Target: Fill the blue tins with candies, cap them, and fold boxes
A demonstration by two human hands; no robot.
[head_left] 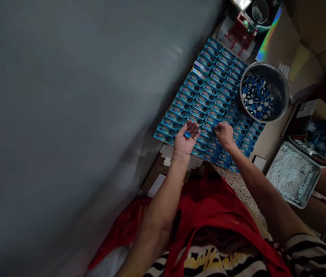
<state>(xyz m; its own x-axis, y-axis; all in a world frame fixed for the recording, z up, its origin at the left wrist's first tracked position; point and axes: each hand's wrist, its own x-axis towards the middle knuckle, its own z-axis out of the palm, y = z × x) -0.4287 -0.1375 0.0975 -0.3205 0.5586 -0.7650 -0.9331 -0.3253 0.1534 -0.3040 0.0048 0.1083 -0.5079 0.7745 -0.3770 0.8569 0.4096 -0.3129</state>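
Observation:
My left hand [185, 140] is turned palm up, its fingers partly spread, with a small round blue cap [187, 134] resting in it. To its right, my right hand [224, 133] is closed in a pinch, low over the rows of packs; what its fingertips hold is hidden. Under both hands lie many flat blue packs [200, 111] in close slanted rows, each with a round spot at one end. Some of those spots look dark, and others near the right look blue.
A steel bowl [284, 92] of blue and white round caps stands at the right of the packs. Nearer me is a metal tray [292, 175] of small pale pieces. A cardboard box [324, 115] holds blue packs. A grey wall [79, 96] borders the left.

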